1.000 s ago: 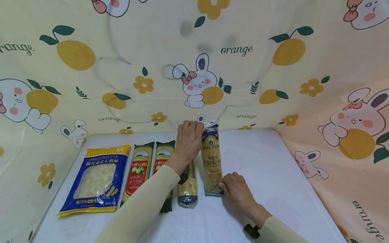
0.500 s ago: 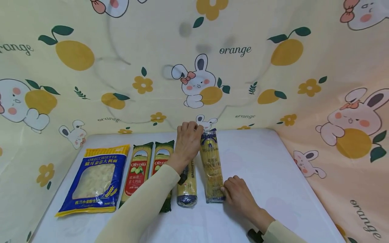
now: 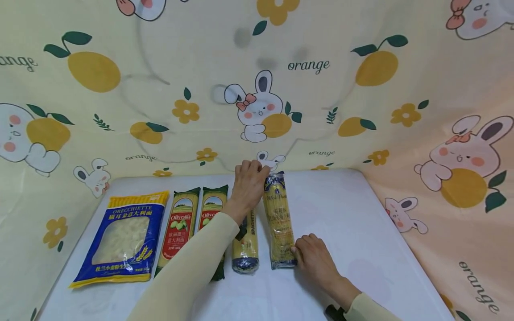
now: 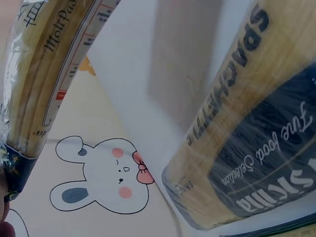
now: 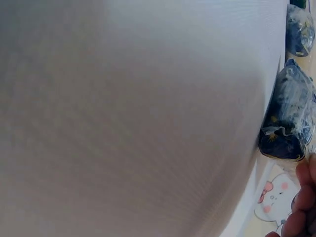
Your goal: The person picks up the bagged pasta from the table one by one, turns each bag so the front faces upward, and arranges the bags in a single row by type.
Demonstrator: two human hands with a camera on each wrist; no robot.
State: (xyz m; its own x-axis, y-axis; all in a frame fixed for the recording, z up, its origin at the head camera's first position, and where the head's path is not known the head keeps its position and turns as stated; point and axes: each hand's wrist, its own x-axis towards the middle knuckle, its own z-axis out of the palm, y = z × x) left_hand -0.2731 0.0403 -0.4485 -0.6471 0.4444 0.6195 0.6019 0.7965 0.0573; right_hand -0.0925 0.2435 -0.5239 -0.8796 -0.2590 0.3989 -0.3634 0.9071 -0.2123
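Observation:
In the head view, a clear pack of spaghetti with dark blue ends lies lengthwise, right of the other packs. My left hand reaches across and pinches its far end; the left wrist view shows the spaghetti pack's blue tip at the fingers. At the near right corner, my right hand grips the pack between thumb and curled fingers. The right wrist view catches those fingers beside the blue near end. A second spaghetti pack lies under my left wrist, partly hidden.
Further left are two green-and-red Olivoilà pasta packs, one partly covered by my left sleeve. A blue and yellow orecchiette bag lies at the far left of the white table. A printed cloth hangs behind.
The held spaghetti pack has shifted slightly toward me, its near end lower in view. My right hand has come down with it; my left hand keeps hold of the far end.

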